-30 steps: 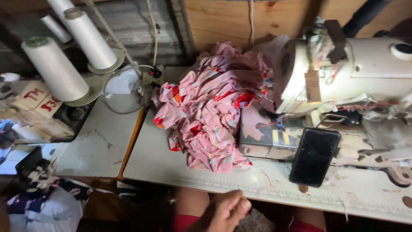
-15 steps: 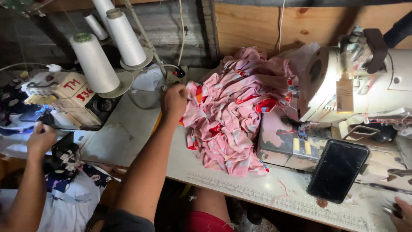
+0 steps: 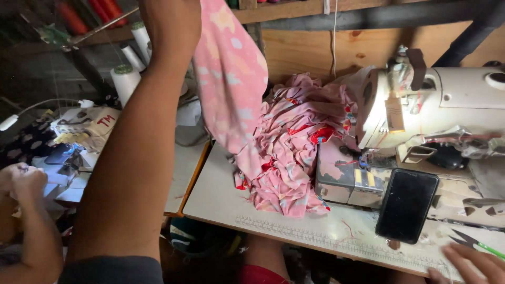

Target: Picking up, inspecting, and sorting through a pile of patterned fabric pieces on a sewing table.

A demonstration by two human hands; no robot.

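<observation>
Where table (image 3: 221,194) meets wooden wall (image 3: 310,50)

Small sewing workshop; cream industrial sewing machine (image 3: 447,105) at right of frame, lamp lit at its head; heap of pink printed fabric (image 3: 294,147) on worn worktable (image 3: 221,194) at centre; thread cones (image 3: 125,80) on stand at upper left; second machine (image 3: 87,126) at left edge; rough wooden wall (image 3: 315,47) behind.
</observation>
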